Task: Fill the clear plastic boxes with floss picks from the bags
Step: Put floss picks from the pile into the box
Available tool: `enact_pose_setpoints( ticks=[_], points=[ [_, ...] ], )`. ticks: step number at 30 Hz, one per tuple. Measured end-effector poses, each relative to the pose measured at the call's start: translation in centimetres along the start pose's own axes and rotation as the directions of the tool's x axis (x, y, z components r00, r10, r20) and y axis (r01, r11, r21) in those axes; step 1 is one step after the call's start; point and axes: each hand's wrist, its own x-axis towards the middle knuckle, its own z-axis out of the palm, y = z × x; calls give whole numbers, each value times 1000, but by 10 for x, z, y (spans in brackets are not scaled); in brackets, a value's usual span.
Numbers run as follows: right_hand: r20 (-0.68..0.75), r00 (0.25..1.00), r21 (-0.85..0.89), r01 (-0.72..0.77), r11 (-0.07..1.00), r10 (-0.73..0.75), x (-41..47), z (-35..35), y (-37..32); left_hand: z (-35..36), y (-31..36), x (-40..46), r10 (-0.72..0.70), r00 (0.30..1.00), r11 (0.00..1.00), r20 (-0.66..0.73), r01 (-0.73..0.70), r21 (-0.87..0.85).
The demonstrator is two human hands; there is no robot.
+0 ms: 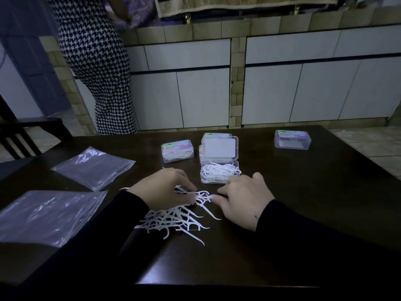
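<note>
A loose pile of white floss picks (173, 220) lies on the dark table (303, 203) in front of me. My left hand (165, 189) rests over the top of the pile, its fingers curled round a small bunch of picks. My right hand (243, 197) pinches the other end of that bunch (202, 195) between thumb and fingertips. Just beyond stands an open clear box (220, 173) partly filled with picks, its lid (219, 148) raised. A shut, filled box (177, 151) sits to its left. Another shut box (292, 139) stands at the far right.
Two flat clear plastic bags (93, 167) (47, 216) lie on the table's left side. A person in a houndstooth dress (97, 68) stands beyond the table by white cabinets (282, 83). A dark chair (26, 135) is at the left.
</note>
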Motion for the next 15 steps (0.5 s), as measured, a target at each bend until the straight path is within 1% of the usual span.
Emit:
enact_pose_setpoints(
  ticks=[2,6,8,11,15],
  points=[
    [-39,999,26,-7,1000,8,0,4,-5,-4,-2,-1,-1,1000,1000,27,1,18],
    [-9,999,15,49,999,-48,3,3,-13,-14,-8,-6,-51,993,999,110,49,22],
    [-26,998,47,61,997,-60,8,0,-12,-13,-9,-7,-60,993,998,102,57,28],
    [-39,998,93,54,994,-51,15,-2,-9,-8,-5,-5,-31,998,998,49,29,54],
    [-44,998,99,39,994,-35,20,-1,-6,-5,-2,-3,-12,1000,998,22,11,57]
  ],
)
